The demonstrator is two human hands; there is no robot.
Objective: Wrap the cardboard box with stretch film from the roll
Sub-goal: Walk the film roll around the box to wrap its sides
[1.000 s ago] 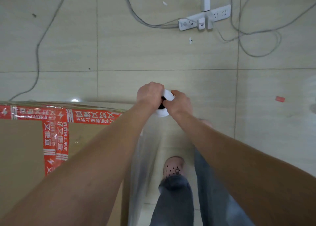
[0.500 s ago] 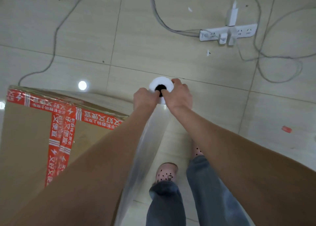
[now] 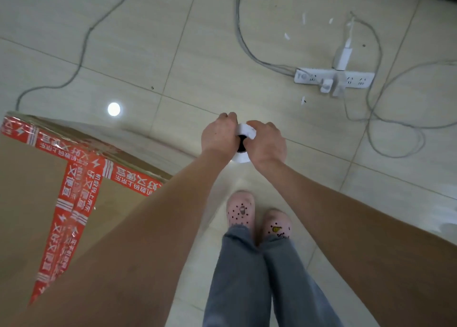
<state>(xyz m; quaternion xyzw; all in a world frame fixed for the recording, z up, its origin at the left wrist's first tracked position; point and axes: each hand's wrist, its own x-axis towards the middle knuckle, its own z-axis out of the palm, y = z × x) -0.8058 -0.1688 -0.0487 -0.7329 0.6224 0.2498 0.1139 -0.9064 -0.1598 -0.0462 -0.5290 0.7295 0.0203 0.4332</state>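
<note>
Here the roll (image 3: 245, 131) sits between left hand (image 3: 218, 136) and right hand (image 3: 267, 144) grip

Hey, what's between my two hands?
The white end of the film roll, dark core showing, gripped by the left hand and right hand; seen in the head view.

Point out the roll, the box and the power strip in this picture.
Roll (image 3: 246, 130): head view, white end rim above the core hole.
Box (image 3: 27, 193): head view, bare cardboard top.
Power strip (image 3: 359, 80): head view, free sockets at one end.
</note>
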